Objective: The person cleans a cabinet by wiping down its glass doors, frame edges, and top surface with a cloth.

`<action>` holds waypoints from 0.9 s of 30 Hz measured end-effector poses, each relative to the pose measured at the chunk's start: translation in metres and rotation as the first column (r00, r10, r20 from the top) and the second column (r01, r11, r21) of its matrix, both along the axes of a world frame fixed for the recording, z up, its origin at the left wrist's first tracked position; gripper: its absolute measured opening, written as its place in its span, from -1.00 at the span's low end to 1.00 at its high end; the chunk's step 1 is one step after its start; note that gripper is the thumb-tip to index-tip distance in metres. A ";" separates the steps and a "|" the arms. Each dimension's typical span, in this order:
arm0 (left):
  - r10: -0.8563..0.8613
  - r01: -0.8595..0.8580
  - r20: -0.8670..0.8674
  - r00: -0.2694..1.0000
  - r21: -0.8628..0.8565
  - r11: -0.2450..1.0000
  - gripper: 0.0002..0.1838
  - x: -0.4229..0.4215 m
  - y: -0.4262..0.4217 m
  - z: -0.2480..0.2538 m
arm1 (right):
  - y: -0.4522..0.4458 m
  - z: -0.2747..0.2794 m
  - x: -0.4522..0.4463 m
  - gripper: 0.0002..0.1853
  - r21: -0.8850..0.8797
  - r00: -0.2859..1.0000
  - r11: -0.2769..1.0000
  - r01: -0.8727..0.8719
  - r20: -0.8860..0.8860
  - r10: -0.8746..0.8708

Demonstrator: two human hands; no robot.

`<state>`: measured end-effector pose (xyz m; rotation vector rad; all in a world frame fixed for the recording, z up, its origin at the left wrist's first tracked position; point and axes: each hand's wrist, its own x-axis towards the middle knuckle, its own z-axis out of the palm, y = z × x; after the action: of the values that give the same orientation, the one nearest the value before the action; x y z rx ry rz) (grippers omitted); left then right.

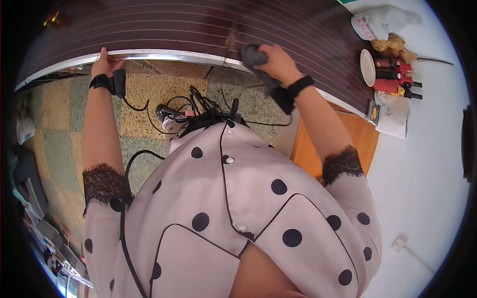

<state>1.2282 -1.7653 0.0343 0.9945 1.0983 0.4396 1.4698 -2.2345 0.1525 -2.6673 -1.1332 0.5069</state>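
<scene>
My right hand (278,64) is closed on a bunched dark grey cloth (254,55), at the front edge of the dark brown striped tabletop (169,30). Part of the cloth seems to hang down over that edge. Farther left, my left hand (106,65) grips the shiny metal edge strip (159,54), its thumb on top and its other fingers below the rim. Both wrists wear black straps with dark boxes, and a cable runs from the left one.
At the right end stand a white plate (367,68), several red-capped bottles (397,69) and a plastic bag (377,22) by the wall. An orange wooden panel (318,139) is below. Black cables (198,107) hang before my body, above a checkered floor (59,109).
</scene>
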 end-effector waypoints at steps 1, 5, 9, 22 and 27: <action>-0.004 0.004 0.003 1.000 0.004 1.000 -0.50 -0.001 0.004 -0.003 | 0.012 0.000 -0.006 -0.52 0.007 0.999 1.000 0.030 -0.031 -0.029; -0.040 0.040 0.000 0.999 0.006 0.999 -0.49 0.002 -0.003 0.009 | -0.008 0.000 -0.004 -0.53 0.000 0.998 0.999 0.044 -0.042 -0.044; -0.048 0.047 -0.027 0.999 -0.016 0.999 -0.47 -0.003 0.013 -0.010 | -0.047 -0.001 0.020 -0.49 -0.006 0.990 0.997 0.072 -0.125 -0.072; -0.033 0.033 -0.013 0.999 0.021 0.999 -0.47 0.000 0.011 -0.006 | -0.046 -0.003 0.023 -0.46 0.067 0.976 0.988 0.136 -0.178 -0.123; -0.007 0.007 -0.023 1.000 -0.017 1.000 -0.45 -0.001 0.012 -0.012 | -0.044 -0.010 0.023 -0.45 0.029 0.971 0.984 0.176 -0.170 -0.169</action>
<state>1.2270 -1.7533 0.0223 0.9902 1.1174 0.4131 1.4923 -2.2783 0.1422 -2.5975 -0.8470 0.6517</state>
